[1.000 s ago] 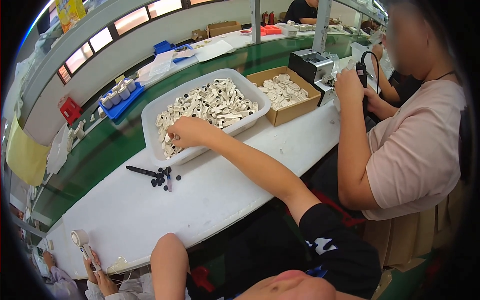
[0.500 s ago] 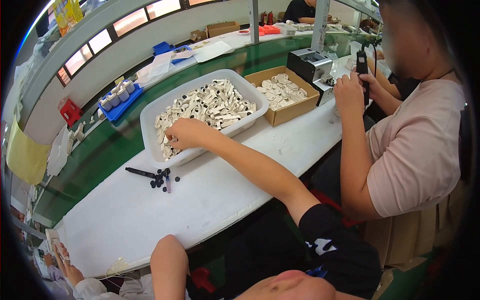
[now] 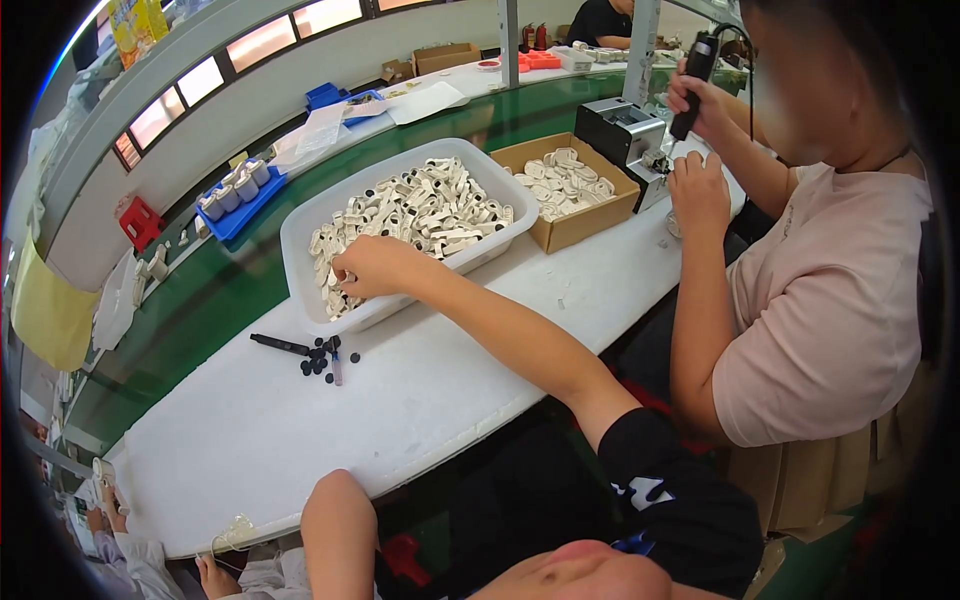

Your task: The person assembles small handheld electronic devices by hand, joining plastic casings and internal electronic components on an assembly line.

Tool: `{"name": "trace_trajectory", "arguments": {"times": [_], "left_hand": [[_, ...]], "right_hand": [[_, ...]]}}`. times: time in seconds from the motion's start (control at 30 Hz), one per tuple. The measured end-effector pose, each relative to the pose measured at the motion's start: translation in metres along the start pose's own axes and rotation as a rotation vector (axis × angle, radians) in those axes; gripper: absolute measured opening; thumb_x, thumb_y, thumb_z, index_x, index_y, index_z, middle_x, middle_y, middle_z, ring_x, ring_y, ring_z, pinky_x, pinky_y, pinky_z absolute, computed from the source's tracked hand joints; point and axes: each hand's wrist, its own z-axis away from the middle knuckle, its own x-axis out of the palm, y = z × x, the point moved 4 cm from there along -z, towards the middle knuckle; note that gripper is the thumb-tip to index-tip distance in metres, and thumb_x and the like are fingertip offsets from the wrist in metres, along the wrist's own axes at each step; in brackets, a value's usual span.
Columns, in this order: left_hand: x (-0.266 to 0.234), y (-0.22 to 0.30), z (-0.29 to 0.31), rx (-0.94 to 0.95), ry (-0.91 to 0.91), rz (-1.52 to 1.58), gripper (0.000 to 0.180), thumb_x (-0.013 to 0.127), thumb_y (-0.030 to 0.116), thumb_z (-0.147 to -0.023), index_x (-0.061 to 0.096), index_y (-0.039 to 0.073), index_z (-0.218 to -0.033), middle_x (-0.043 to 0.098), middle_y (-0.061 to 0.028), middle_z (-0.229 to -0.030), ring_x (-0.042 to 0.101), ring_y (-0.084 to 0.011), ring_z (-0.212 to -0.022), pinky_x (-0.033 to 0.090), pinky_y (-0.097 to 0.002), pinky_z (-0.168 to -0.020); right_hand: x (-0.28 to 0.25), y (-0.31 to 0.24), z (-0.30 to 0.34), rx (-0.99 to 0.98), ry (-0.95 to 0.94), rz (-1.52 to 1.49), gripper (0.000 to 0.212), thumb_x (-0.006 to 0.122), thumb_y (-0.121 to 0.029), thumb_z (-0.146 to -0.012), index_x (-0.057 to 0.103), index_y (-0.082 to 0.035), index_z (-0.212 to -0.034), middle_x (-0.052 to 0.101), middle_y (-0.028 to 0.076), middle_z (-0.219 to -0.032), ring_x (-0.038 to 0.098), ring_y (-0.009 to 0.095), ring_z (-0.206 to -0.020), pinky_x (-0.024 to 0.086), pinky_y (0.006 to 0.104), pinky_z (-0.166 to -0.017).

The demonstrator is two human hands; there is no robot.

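My right hand [image 3: 376, 268] is over the near left end of a large white plastic tub [image 3: 293, 262]. Its fingers curl down among small cream plastic parts [image 3: 430, 205] heaped in there, some with dark ends. What the fingertips pinch, if anything, is hidden. Of my left arm only a bent part shows at the table's near edge; the left hand is out of view. Beside the tub lie a black pen-shaped tool [image 3: 279, 344], several small round black pieces [image 3: 317, 364] and a small screwdriver-like tool with a clear handle [image 3: 337, 372].
A cardboard box [image 3: 575, 228] of flat cream parts adjoins the tub, with a black-and-silver machine [image 3: 622, 130] behind. At right, a co-worker holds a black electric screwdriver [image 3: 697, 85]. A blue tray [image 3: 240, 215] of white cylinders stands beyond the green strip. Another person's hand [image 3: 215, 578] shows lower left.
The co-worker at right has raised the electric screwdriver and tilted it toward the machine. At lower left, another person's hands have shifted. My right hand has hardly moved.
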Motion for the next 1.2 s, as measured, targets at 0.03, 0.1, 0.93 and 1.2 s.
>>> {"name": "trace_trajectory", "arguments": {"times": [0.03, 0.1, 0.93, 1.2], "left_hand": [[-0.003, 0.010, -0.003, -0.101, 0.007, 0.058, 0.087, 0.060, 0.019, -0.091, 0.004, -0.002, -0.153, -0.009, -0.0128, -0.161, -0.012, -0.0241, -0.148, -0.001, -0.0435, -0.121], [-0.011, 0.021, -0.001, -0.200, 0.012, 0.114, 0.081, 0.058, 0.019, -0.092, 0.008, -0.002, -0.153, -0.006, -0.0138, -0.162, -0.009, -0.0247, -0.149, 0.001, -0.0433, -0.121], [0.017, 0.054, -0.009, -0.280, 0.015, 0.652, 0.071, 0.051, 0.019, -0.094, 0.015, -0.004, -0.150, 0.000, -0.0163, -0.161, -0.003, -0.0279, -0.148, 0.003, -0.0456, -0.121], [0.036, 0.057, -0.010, -0.298, 0.015, 0.830, 0.068, 0.049, 0.019, -0.094, 0.017, -0.005, -0.149, 0.003, -0.0171, -0.160, -0.001, -0.0289, -0.148, 0.003, -0.0463, -0.121]], "right_hand": [[-0.002, 0.002, 0.002, 0.006, 0.004, -0.001, 0.022, 0.063, -0.023, -0.080, 0.070, -0.008, -0.095, 0.071, 0.012, -0.089, 0.068, 0.029, -0.086, 0.055, 0.0409, -0.076], [-0.002, 0.003, 0.003, 0.014, -0.001, 0.001, 0.022, 0.063, -0.023, -0.080, 0.070, -0.009, -0.095, 0.071, 0.011, -0.089, 0.068, 0.029, -0.086, 0.054, 0.0408, -0.076], [0.001, 0.001, 0.002, 0.010, 0.006, -0.021, 0.020, 0.063, -0.021, -0.079, 0.071, -0.009, -0.092, 0.070, 0.011, -0.084, 0.068, 0.029, -0.081, 0.054, 0.0401, -0.072], [0.001, 0.002, 0.002, 0.014, 0.014, -0.009, 0.020, 0.062, -0.022, -0.079, 0.071, -0.010, -0.092, 0.070, 0.011, -0.086, 0.068, 0.028, -0.082, 0.054, 0.0399, -0.073]]}}
